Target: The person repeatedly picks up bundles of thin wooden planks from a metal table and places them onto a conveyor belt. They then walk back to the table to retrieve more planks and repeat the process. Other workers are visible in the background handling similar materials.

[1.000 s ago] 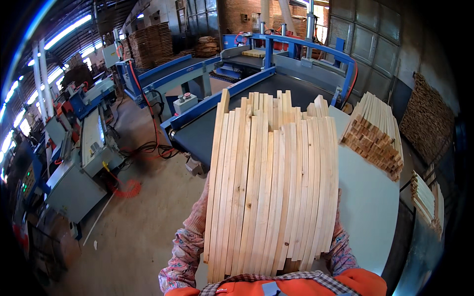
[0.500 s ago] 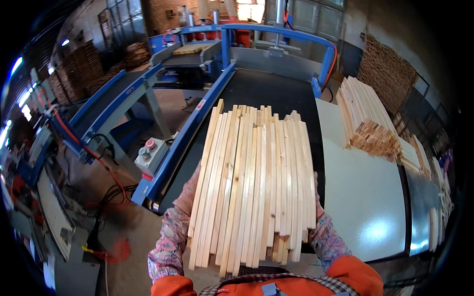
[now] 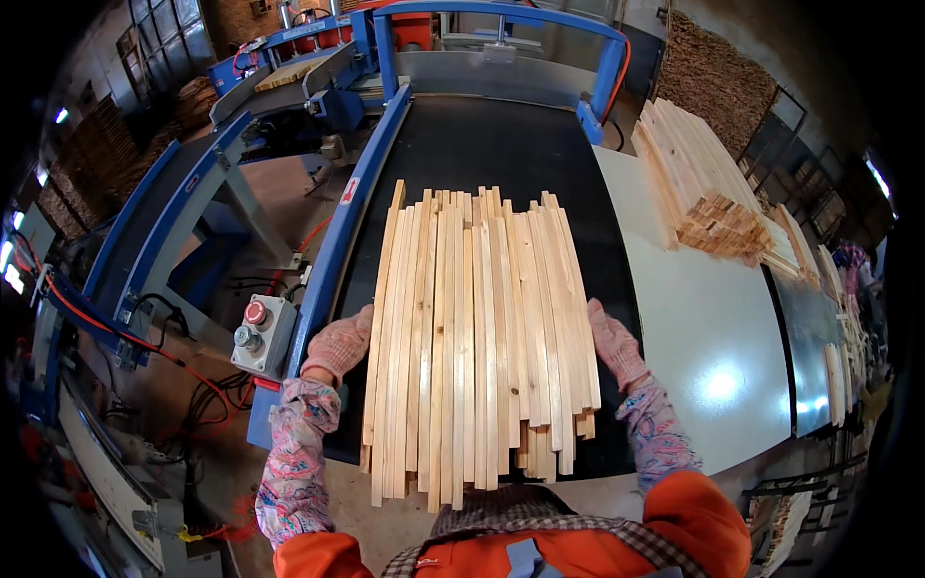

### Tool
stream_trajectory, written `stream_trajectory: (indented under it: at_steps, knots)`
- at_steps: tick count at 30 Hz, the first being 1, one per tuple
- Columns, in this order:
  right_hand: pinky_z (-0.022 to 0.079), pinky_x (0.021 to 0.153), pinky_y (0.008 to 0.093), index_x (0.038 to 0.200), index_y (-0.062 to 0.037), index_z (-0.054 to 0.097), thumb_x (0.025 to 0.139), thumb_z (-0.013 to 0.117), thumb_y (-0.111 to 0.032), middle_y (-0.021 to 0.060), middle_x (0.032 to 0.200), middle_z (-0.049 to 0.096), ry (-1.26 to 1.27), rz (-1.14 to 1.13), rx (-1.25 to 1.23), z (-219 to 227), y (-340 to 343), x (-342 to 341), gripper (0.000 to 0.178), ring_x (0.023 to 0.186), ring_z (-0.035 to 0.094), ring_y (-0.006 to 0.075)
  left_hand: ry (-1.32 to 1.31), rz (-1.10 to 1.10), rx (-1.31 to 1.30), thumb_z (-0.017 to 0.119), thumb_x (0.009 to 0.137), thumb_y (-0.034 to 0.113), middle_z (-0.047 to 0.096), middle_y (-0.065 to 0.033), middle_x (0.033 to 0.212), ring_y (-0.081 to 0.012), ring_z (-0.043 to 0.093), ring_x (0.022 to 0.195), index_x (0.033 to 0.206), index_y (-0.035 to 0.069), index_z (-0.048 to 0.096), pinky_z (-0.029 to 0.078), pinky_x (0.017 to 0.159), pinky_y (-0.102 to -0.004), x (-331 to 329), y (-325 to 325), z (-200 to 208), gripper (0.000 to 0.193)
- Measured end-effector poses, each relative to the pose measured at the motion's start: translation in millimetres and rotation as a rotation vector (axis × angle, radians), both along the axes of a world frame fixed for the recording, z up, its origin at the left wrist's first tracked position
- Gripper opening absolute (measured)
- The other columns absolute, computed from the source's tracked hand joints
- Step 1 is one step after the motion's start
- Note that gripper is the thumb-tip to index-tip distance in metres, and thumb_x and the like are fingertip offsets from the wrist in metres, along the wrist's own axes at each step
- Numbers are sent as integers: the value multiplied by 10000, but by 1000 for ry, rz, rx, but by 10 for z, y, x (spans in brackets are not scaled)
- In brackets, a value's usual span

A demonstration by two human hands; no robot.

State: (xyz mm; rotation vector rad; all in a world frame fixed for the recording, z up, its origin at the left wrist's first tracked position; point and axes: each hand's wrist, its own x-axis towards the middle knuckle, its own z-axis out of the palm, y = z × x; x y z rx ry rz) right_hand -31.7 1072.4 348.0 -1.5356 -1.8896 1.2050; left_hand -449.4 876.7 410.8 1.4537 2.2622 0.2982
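Note:
A wide bundle of pale wooden strips point(image 3: 472, 337) lies lengthwise over the near part of a black conveyor belt point(image 3: 491, 144). Its near ends are uneven and jut toward my body. My left hand point(image 3: 340, 345), in a pink knitted glove, presses against the left side of the bundle, fingertips partly hidden by the wood. On the opposite side my right hand point(image 3: 617, 342), gloved the same way, grips the right edge, thumb up along the outermost strip. The bundle sits between both hands.
A blue frame point(image 3: 617, 63) arches over the belt's far end. At left stands a control box point(image 3: 264, 335) with a red button. Right of the belt, a white tabletop point(image 3: 703, 356) carries a stack of wooden strips point(image 3: 703, 183). Cables and a second conveyor point(image 3: 145, 212) are further left.
The bundle has moved forward and down onto the belt. My hands, earlier hidden under or behind the wood, now show at its two sides. The view has shifted.

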Motion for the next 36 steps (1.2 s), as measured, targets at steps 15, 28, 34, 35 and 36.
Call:
stream_trajectory:
  at_steps: [15, 28, 34, 35, 36]
  knots:
    - [516, 893, 292, 1324, 14, 603, 971, 665, -393, 112, 1159, 703, 354, 321, -19, 400, -503, -625, 542, 1028, 646, 158, 59, 194, 218, 520, 955, 422, 683, -174, 1030, -380, 659, 976, 1160, 100, 598, 521, 841, -478, 142, -345, 73, 390]
    - [527, 905, 379, 1251, -54, 673, 946, 585, -593, 158, 1071, 734, -184, 388, 158, 446, -194, -1304, 626, 1010, 694, 297, 255, 347, 22, 551, 875, 535, 623, -241, 1223, -413, 634, 1090, 1119, 80, 690, 505, 929, -481, -454, 88, 255, 535]
    - [530, 895, 368, 1263, -44, 673, 945, 619, -560, 149, 1074, 738, -21, 315, 106, 424, -440, -1143, 610, 987, 698, 281, 198, 347, 194, 598, 850, 494, 638, -249, 1135, -414, 624, 1053, 1061, 27, 670, 492, 927, -458, -219, -208, 260, 518]
    - [530, 893, 366, 1272, -45, 669, 948, 627, -541, 149, 1077, 739, -84, 323, 144, 436, -547, -1093, 594, 983, 700, 281, 179, 327, 219, 601, 852, 490, 636, -248, 1117, -416, 621, 1041, 1051, 24, 664, 492, 915, -462, -223, -327, 275, 511]
    - [531, 891, 365, 1281, -47, 664, 951, 634, -522, 148, 1081, 739, -152, 333, 181, 457, -654, -1028, 579, 980, 701, 282, 155, 309, 243, 605, 854, 486, 635, -247, 1098, -418, 617, 1028, 1041, 20, 659, 492, 903, -466, -215, -459, 250, 504]
